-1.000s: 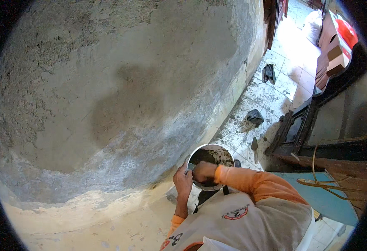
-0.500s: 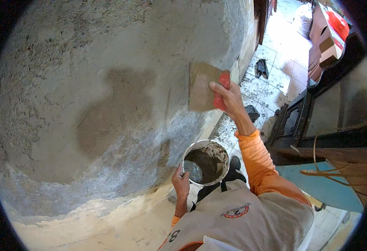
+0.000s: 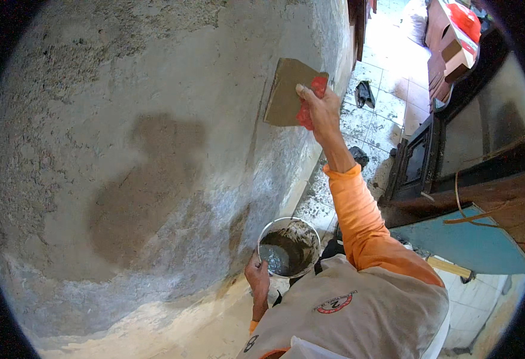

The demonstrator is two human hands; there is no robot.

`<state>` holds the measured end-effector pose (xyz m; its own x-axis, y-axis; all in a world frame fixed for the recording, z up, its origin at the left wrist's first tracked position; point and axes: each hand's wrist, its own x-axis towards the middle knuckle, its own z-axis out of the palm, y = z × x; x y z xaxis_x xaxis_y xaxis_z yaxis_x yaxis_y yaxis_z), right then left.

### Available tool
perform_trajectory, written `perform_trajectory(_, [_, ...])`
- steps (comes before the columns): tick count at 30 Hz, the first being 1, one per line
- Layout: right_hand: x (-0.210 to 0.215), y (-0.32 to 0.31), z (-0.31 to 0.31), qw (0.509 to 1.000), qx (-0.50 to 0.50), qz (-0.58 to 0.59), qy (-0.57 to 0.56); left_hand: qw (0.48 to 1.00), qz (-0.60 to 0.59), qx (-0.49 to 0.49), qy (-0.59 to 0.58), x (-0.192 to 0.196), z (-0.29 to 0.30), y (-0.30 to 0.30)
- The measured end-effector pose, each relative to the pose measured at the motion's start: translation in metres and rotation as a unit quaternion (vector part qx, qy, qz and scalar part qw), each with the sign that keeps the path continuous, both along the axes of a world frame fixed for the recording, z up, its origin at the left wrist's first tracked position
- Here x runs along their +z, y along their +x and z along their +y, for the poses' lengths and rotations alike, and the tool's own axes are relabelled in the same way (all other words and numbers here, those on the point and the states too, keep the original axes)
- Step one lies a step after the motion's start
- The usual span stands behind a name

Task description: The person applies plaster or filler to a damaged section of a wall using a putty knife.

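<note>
My right hand (image 3: 322, 110) is closed round the red handle of a wide, flat plastering blade (image 3: 287, 96), which lies close against the grey wall (image 3: 214, 84). Mortar colours the blade's face. Lower down, my left hand (image 3: 256, 276) grips the rim of a white bucket (image 3: 288, 222). Wet grey mortar (image 3: 298, 245) coats the bucket's inside, with a watery patch near my thumb. Smooth and rough plaster both show on the wall, and a shadow falls across its middle. Whether the blade touches the wall all along its edge, I cannot tell.
On the right stands a dark cabinet (image 3: 430, 155) with glass panels, beside a light blue board (image 3: 472, 230). Black plastic scraps (image 3: 364, 94) and mortar splashes lie on the tiled floor (image 3: 388, 78). Cardboard boxes (image 3: 454, 54) and a red bag (image 3: 464, 23) sit farther off.
My right hand has moved the blade upward along the wall, and the blade has tilted. The left hand still holds the bucket. The whole view has shifted slightly.
</note>
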<state>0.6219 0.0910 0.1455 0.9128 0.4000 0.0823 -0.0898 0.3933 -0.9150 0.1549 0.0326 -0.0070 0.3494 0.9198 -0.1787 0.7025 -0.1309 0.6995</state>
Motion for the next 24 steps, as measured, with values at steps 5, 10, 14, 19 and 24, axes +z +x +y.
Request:
perform_trajectory(5, [0.015,0.026,0.021,0.998,-0.036,-0.055,0.01,1.0,-0.014,0.0,-0.005,-0.007,0.006,-0.013])
perform_trajectory(10, [0.036,0.028,0.03,0.998,0.017,-0.054,-0.021,0.999,0.016,-0.015,0.033,-0.01,0.011,-0.018])
perform_trajectory(14, [0.052,0.017,0.031,0.997,0.019,-0.069,-0.028,0.999,-0.025,0.004,-0.033,-0.009,0.009,-0.02])
perform_trajectory(19, [0.068,-0.002,0.039,0.991,-0.013,-0.132,-0.03,0.991,-0.086,0.025,-0.1,-0.011,0.011,-0.026])
perform_trajectory(24, [0.086,-0.019,0.04,0.985,-0.028,-0.144,-0.095,0.991,-0.022,0.007,-0.129,-0.024,0.016,-0.039])
